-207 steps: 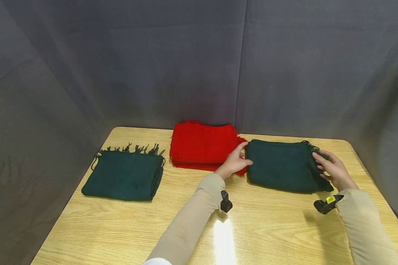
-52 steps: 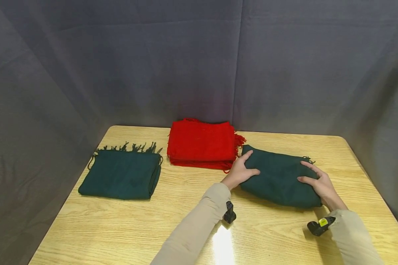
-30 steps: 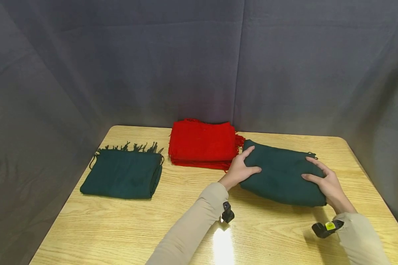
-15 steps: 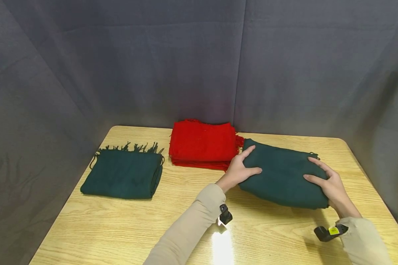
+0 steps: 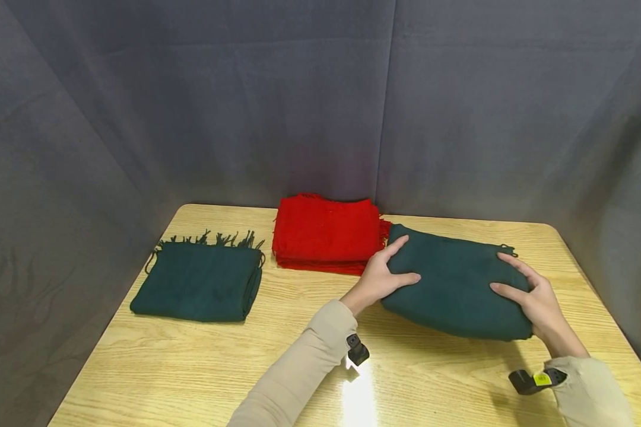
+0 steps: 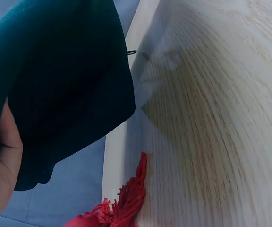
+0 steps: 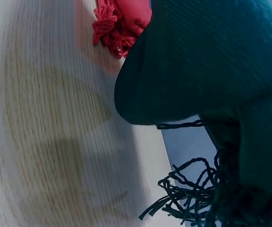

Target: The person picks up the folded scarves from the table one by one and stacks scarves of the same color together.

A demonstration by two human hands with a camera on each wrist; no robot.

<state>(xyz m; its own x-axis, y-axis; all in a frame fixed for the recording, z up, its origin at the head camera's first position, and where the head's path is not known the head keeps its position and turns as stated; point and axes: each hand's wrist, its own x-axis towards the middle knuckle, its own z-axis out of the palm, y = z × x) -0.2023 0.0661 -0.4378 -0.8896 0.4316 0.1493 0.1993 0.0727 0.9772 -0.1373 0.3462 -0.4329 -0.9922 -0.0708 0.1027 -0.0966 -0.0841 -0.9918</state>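
Note:
Both hands hold a folded dark green fringed scarf (image 5: 451, 284) above the right part of the table. My left hand (image 5: 378, 277) grips its left end, thumb on top and the other fingers mostly hidden beneath. At the opposite end my right hand (image 5: 536, 302) grips it the same way. The left wrist view has the scarf (image 6: 74, 85) raised off the wood, with part of the left hand (image 6: 4, 165) at its edge. Dark twisted fringe (image 7: 188, 189) dangles from the scarf (image 7: 211, 56) in the right wrist view.
A folded red fringed scarf (image 5: 326, 231) lies at the back edge, just left of the held one. Another folded dark green scarf (image 5: 197, 281) lies on the left of the wooden table (image 5: 181, 373). Grey curtains (image 5: 299, 107) hang behind and at both sides.
Earliest, the green scarf lay on the table with a hand at each end. It has since been lifted and brought nearer, both hands gripping it. Over the last second it shifts only slightly.

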